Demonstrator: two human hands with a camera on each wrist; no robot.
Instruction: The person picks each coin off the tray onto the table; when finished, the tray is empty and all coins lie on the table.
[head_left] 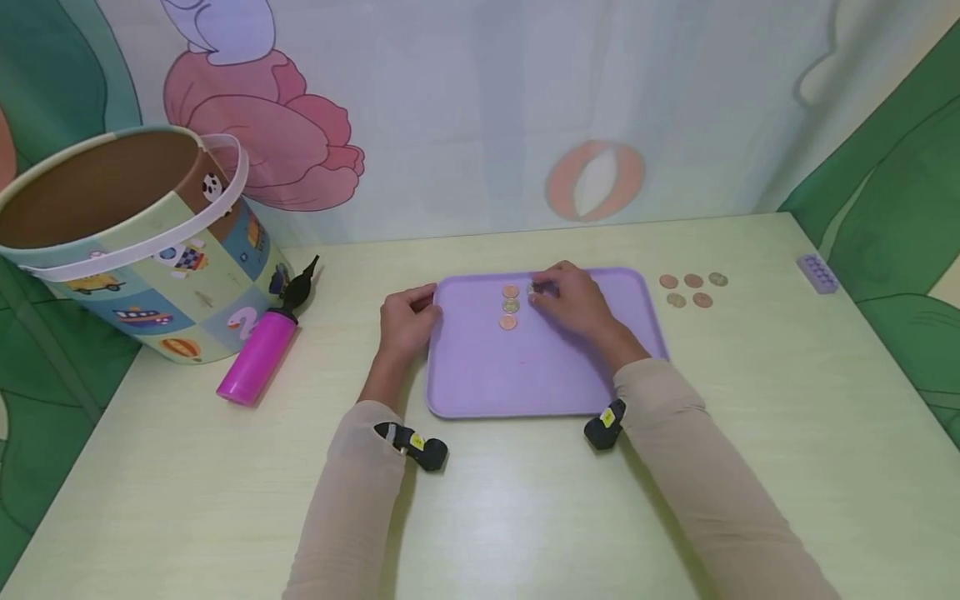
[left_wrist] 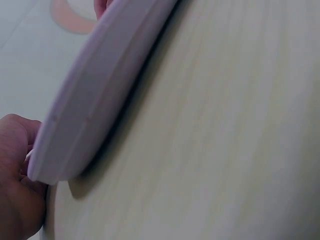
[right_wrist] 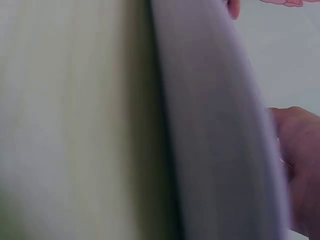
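Observation:
A purple tray lies flat on the table. My left hand holds its left rim near the far corner, thumb and fingers at the edge; the left wrist view shows this hand at the tray's corner. Over the tray, my right hand pinches a small silvery coin, partly hidden by the fingers. Left of it, three coins stand in a column on the tray: a copper coin, a yellowish coin and another copper coin. In the right wrist view, the tray's side hides much of that hand.
Several coins lie on the table right of the tray. A small purple studded block sits at the right edge. To the left are a large patterned bucket and a pink pump with a black nozzle. A printed curtain hangs behind.

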